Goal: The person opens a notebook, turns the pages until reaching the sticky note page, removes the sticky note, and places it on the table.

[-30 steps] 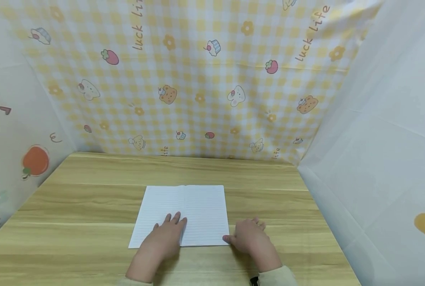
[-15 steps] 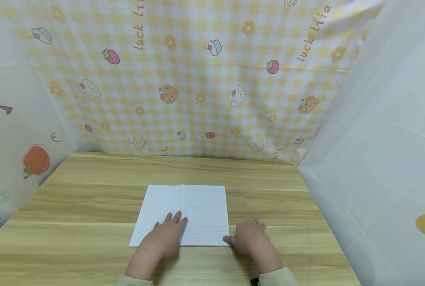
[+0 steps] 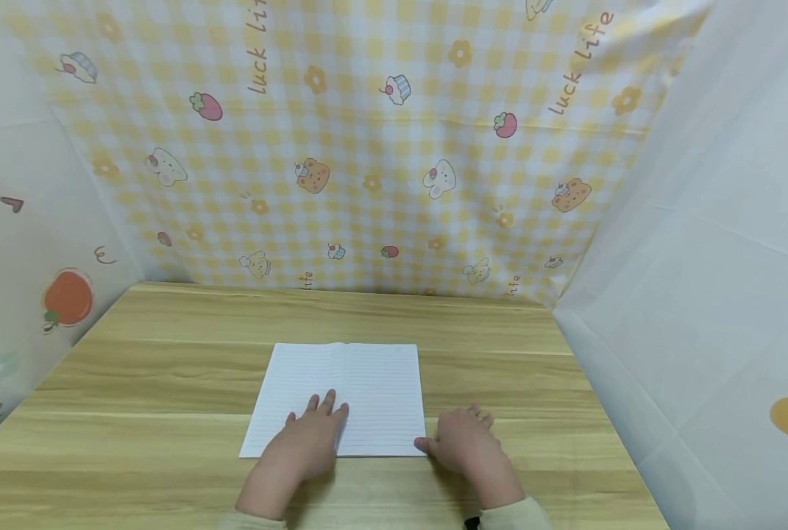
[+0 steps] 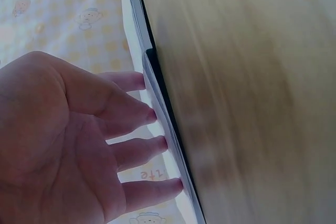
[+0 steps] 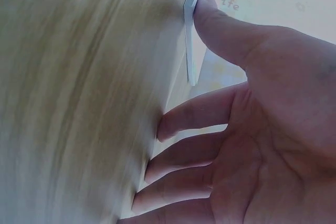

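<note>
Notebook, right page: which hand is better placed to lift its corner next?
Probably the right hand: its thumb touches the near right corner of the notebook, while the left hand rests near the fold.

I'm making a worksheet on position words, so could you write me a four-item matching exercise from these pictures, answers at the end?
Column 1
1. Open white notebook of lined paper
2. Bare left hand
3. Bare right hand
4. Yellow-and-white checked sheet with cartoon prints

Column 2
A. Thumb at the notebook's near right corner
B. Hangs behind the pale wood-grain table
C. Fingertips on the pages near the middle fold
D. Lies on the table, under parts of both hands

Pairs: 1-D, 2-C, 3-A, 4-B
</note>
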The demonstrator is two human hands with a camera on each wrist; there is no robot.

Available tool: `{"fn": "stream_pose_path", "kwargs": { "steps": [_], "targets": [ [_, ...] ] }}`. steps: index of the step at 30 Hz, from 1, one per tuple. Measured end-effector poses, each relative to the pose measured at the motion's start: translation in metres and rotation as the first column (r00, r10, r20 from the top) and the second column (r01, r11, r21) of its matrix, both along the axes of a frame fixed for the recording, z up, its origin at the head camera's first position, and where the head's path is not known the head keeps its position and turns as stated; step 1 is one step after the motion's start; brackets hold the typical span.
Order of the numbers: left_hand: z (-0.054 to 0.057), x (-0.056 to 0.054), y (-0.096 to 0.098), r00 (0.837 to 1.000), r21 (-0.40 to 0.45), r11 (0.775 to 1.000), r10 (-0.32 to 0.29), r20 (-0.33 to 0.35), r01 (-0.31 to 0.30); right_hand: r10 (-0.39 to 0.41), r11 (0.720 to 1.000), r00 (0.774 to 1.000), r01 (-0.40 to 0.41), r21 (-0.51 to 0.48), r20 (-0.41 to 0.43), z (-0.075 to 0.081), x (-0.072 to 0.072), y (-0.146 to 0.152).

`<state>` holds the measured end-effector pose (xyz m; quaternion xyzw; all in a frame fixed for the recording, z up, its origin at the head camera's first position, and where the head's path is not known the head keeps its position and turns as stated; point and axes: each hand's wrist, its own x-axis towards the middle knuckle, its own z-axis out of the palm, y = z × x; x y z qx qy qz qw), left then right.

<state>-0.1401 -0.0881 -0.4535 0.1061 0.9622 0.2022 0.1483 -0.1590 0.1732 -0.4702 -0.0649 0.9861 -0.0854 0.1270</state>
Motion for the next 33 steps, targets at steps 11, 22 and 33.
{"fn": "stream_pose_path", "kwargs": {
  "steps": [11,22,33],
  "targets": [
    [0.000,0.002,0.011,1.000,-0.004,1.000,-0.021,-0.022,0.021,0.012,1.000,1.000,-0.012,-0.025,0.010,0.012,0.004,-0.001],
    [0.001,-0.004,0.013,1.000,0.006,1.000,-0.015,0.019,0.014,0.027,0.999,1.000,-0.027,-0.033,0.014,0.017,0.006,0.000],
    [0.002,-0.002,0.017,1.000,0.001,1.000,0.003,0.003,-0.003,0.035,0.999,0.999,-0.035,-0.020,-0.007,0.017,0.008,-0.002]
  ]
}}
